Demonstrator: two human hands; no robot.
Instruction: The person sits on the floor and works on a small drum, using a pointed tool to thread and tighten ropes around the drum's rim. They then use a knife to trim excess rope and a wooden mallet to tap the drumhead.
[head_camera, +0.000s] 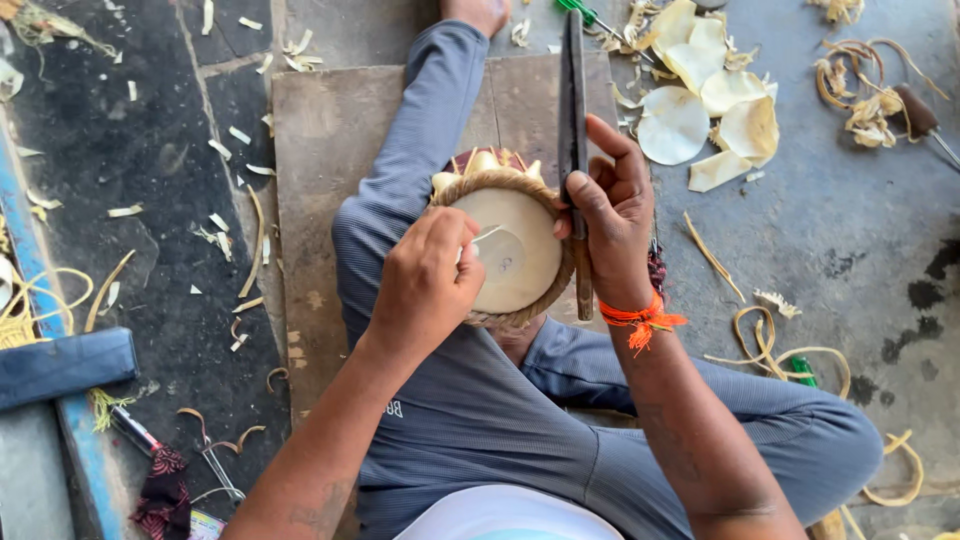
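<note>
A small round drum with a cream skin head and braided straw-coloured rim (512, 250) rests on the person's lap, between both hands. The left hand (428, 282), at about eight o'clock of the drum, has its fingers (455, 232) curled shut around a thin pale strip (487, 233) lying across the skin. The right hand (612, 215), at three o'clock, grips a long dark flat wooden tool (574, 130) — held upright against the rim. Cream round skin cut-outs (700, 95) lie on the floor at one o'clock.
</note>
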